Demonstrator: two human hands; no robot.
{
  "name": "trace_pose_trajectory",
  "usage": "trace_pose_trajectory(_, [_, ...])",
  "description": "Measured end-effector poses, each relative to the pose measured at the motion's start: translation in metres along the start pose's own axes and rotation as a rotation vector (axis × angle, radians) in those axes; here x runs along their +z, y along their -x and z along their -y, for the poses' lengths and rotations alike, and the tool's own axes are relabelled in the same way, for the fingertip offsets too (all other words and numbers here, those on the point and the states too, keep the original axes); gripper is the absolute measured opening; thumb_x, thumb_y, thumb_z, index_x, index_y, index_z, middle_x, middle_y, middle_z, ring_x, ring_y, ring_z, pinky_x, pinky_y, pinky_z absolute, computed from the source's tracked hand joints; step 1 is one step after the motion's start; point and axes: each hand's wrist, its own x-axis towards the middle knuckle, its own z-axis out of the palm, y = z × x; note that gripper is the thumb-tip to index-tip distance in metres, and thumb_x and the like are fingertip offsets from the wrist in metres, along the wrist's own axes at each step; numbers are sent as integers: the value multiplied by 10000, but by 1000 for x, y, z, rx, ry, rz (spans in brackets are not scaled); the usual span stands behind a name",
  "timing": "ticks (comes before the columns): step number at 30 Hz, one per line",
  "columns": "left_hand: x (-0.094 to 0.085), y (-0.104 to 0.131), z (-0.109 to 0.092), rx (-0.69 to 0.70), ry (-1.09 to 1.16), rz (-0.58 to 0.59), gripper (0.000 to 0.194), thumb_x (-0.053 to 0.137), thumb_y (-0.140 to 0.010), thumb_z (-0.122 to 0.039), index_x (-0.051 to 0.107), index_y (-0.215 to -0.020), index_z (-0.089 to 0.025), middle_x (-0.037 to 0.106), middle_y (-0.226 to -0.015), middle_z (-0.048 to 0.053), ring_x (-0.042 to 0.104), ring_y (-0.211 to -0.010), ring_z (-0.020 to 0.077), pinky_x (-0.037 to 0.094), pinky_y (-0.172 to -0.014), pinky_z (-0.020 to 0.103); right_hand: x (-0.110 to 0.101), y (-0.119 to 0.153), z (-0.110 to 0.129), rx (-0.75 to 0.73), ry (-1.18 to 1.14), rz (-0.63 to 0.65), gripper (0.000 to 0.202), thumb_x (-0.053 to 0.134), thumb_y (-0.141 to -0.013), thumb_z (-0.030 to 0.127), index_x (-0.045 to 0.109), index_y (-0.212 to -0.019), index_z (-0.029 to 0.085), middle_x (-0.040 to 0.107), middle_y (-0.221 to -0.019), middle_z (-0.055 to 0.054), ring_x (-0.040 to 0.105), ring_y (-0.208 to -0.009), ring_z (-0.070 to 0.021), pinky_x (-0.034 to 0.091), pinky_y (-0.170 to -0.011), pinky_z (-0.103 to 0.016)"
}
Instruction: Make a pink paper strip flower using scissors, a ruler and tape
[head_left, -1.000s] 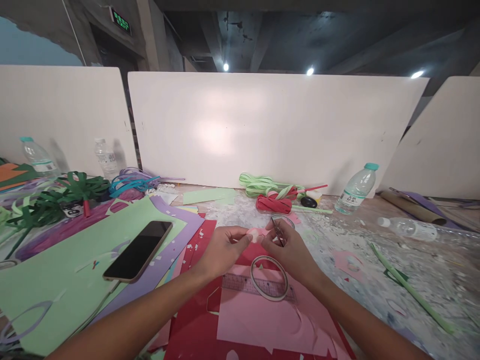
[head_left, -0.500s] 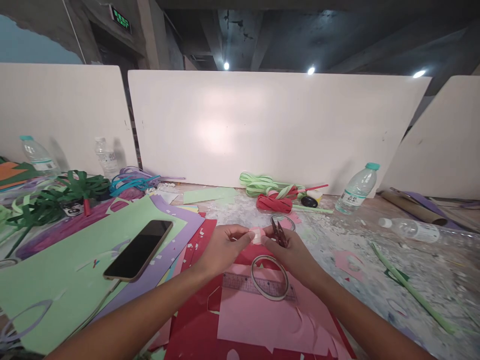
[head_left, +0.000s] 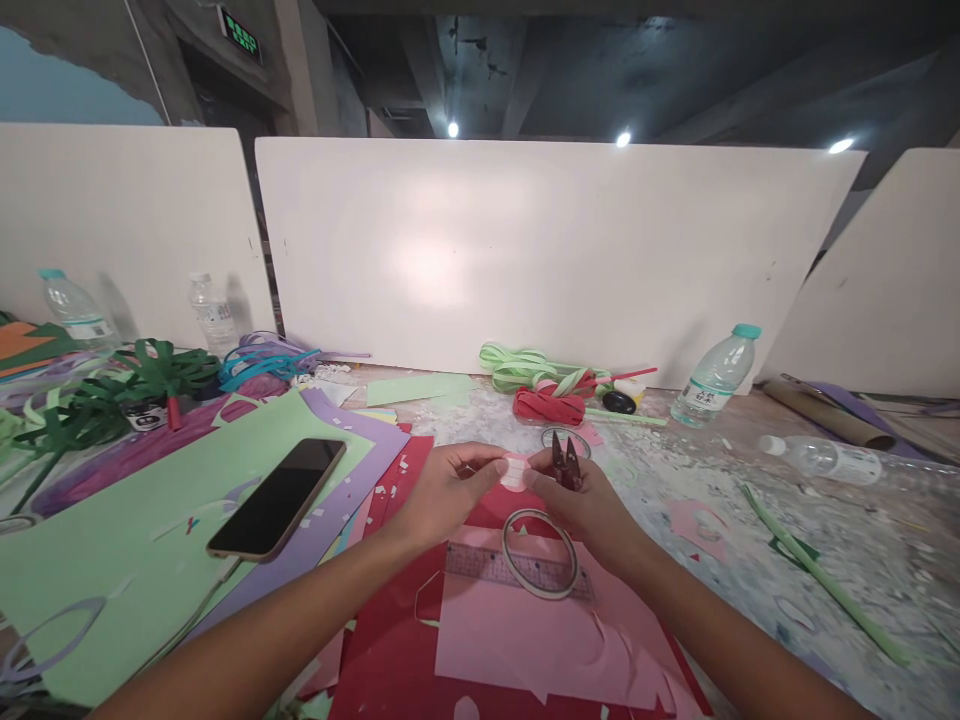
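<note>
A small pink paper piece (head_left: 514, 473) with white strips on it is pinched between the fingertips of both hands. My left hand (head_left: 457, 488) is closed on its left edge. My right hand (head_left: 581, 500) grips the right edge and also holds a pair of thread snips (head_left: 566, 462), their dark blades pointing up. Just below the hands a roll of tape (head_left: 540, 595) lies on a clear ruler (head_left: 472, 565). Both rest on a pink paper sheet (head_left: 510, 640), which lies over red paper (head_left: 382, 630).
At left a phone (head_left: 277, 500) with a cable lies on green paper (head_left: 112, 540). Behind the hands sit red ribbon (head_left: 547, 405), green ribbon (head_left: 517, 365) and another tape roll (head_left: 553, 433). A bottle (head_left: 716, 375) stands at right; a second bottle (head_left: 825, 460) lies flat. White boards (head_left: 525, 250) close off the back.
The snips in my right hand have turned a little, and their blades now stand more upright and apart. Both hands stay nearly in place on the pink paper piece.
</note>
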Motion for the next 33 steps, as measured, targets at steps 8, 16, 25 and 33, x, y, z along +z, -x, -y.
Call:
trace_pose_trajectory(8, [2, 2, -1, 69, -114, -103, 271, 611, -815, -358, 666, -1042, -220, 646, -823, 29, 580, -746, 156, 470, -684, 286, 1, 1, 1, 9, -100, 39, 230, 665, -741, 383, 542, -766, 190, 298, -456, 105, 223, -406, -58, 187, -397, -217])
trace_pose_trajectory(16, [5, 10, -8, 390, -426, -115, 166, 584, -812, -152, 729, -819, -234, 684, -860, 28, 590, -868, 184, 447, -811, 326, 7, 6, 8, -59, 58, -51, 206, 653, -728, 377, 596, -732, 179, 316, -510, 78, 249, -448, -70, 203, -423, -224])
trace_pose_trajectory(25, [5, 10, -11, 292, -367, -26, 186, 575, -840, -214, 752, -830, -269, 736, -821, 6, 613, -795, 194, 439, -794, 331, 3, 9, 2, -204, 251, -7, 153, 535, -829, 329, 569, -748, 204, 400, -562, 43, 336, -500, -109, 259, -473, -245])
trace_pose_trajectory(33, [6, 11, -13, 252, -366, -37, 213, 554, -816, -164, 745, -788, -252, 724, -766, 2, 602, -774, 187, 445, -781, 321, 4, 12, 8, -232, 329, -16, 131, 523, -824, 280, 557, -721, 205, 389, -558, 48, 318, -500, -108, 251, -480, -243])
